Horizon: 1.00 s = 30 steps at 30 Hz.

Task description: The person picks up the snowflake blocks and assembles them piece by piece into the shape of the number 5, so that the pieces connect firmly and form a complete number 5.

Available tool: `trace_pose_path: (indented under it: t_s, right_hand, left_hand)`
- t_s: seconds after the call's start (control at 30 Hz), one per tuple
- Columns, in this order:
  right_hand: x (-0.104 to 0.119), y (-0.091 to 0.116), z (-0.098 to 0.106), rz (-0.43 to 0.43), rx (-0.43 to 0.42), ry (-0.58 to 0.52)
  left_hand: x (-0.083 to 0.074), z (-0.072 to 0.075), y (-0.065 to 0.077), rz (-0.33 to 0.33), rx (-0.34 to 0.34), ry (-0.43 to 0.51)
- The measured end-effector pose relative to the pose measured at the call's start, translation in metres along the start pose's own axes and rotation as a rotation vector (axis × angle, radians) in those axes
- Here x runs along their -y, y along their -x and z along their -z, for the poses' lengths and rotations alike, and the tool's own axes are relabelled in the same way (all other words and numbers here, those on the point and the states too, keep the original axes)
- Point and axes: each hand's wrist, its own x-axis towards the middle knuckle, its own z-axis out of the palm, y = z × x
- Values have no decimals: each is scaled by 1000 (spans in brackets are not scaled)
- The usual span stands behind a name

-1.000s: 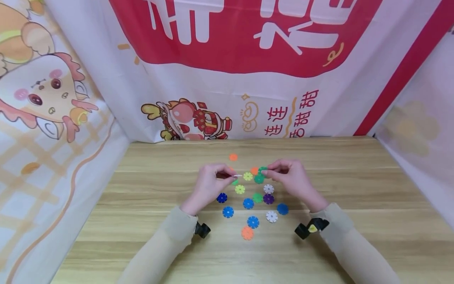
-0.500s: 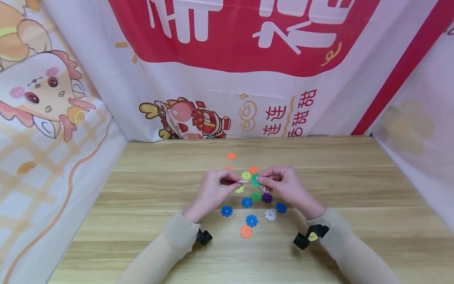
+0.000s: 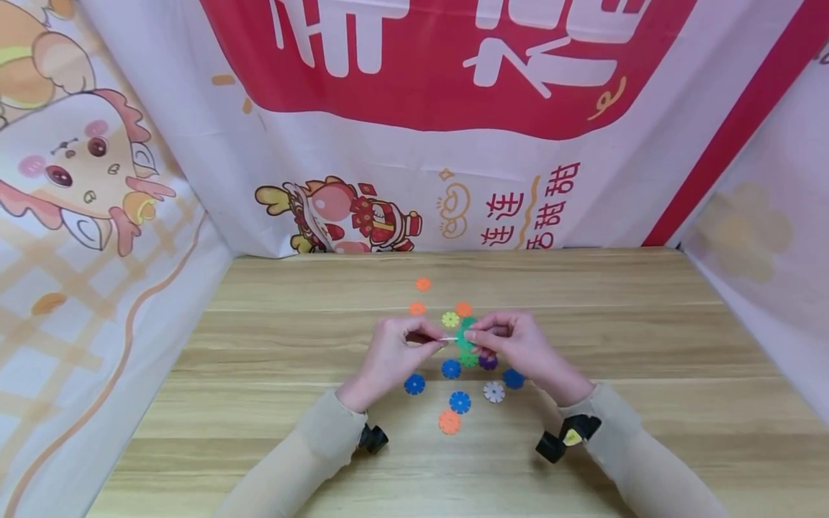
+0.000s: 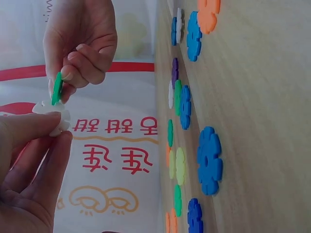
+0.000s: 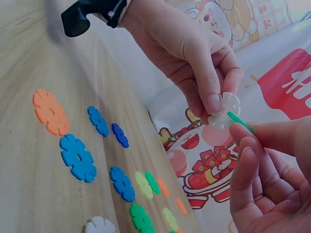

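In the head view my left hand (image 3: 396, 356) pinches a white notched plastic disc (image 5: 231, 103) between thumb and fingers. My right hand (image 3: 521, 351) pinches a green notched disc (image 4: 57, 89) by its edge. The two discs meet at right angles, the green edge against a notched rim of the white one. Whether their slots are interlocked I cannot tell. Both hands are held above the table, over the scattered discs; in the head view they hide some of them.
Loose notched discs lie on the wooden table (image 3: 278, 432), among them an orange disc (image 3: 450, 422), a blue disc (image 3: 414, 384), a purple disc (image 3: 488, 362) and a white disc (image 3: 494, 392). A printed cloth (image 3: 401, 158) hangs behind the table and cloths stand at both sides.
My right hand has moved left and slightly nearer, bringing the green disc to the white one. My left hand has shifted a little right and nearer with the white disc.
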Motion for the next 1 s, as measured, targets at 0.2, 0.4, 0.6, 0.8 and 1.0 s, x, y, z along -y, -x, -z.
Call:
trace_pose_path:
  t_s: [0.2, 0.4, 0.6, 0.8, 1.0]
  right_hand:
    - [-2, 4, -3, -26, 9, -33]
    - [-10, 5, -3, -35, 58, -62]
    - [-19, 2, 2, 61, 88, 10]
    - [-20, 3, 0, 231, 84, 151]
    - [-20, 5, -3, 260, 48, 186]
  left_hand:
    - [1, -3, 2, -26, 21, 11]
    - [4, -4, 4, -26, 73, -3]
    - [4, 0, 2, 30, 112, -42]
    - [1, 4, 0, 89, 102, -40]
    - [0, 4, 0, 84, 118, -31]
